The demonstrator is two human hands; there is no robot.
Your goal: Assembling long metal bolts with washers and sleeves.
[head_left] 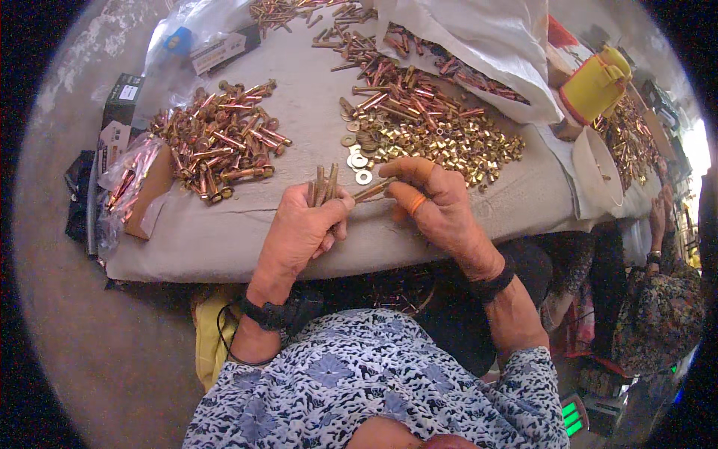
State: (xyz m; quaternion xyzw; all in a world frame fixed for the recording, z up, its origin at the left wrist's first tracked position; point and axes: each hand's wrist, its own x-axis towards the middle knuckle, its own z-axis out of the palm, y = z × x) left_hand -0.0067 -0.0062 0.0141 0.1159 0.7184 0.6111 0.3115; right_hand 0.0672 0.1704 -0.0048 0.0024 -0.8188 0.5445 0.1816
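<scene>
My left hand (295,224) is closed around a bunch of bolts (323,187), their threaded ends standing up above the fingers. Orange covers sit on fingers of my right hand (449,213), which pinches a single bolt (372,191) pointing toward the left hand. Just beyond the hands lie flat steel washers (363,177) and a heap of short brass-coloured nuts or sleeves (456,146). Copper-coloured bolts (415,93) are piled behind them. Off to the left is a heap of bolts fitted with washers and nuts (224,138).
A cloth-covered table (299,97) holds everything. At its left edge stand an open cardboard box (149,187) with bagged bolts and small dark boxes (123,97). A white sack (479,45) spills bolts at the back. Right are a yellow cut-open jug (594,86) and another person's arm (658,224).
</scene>
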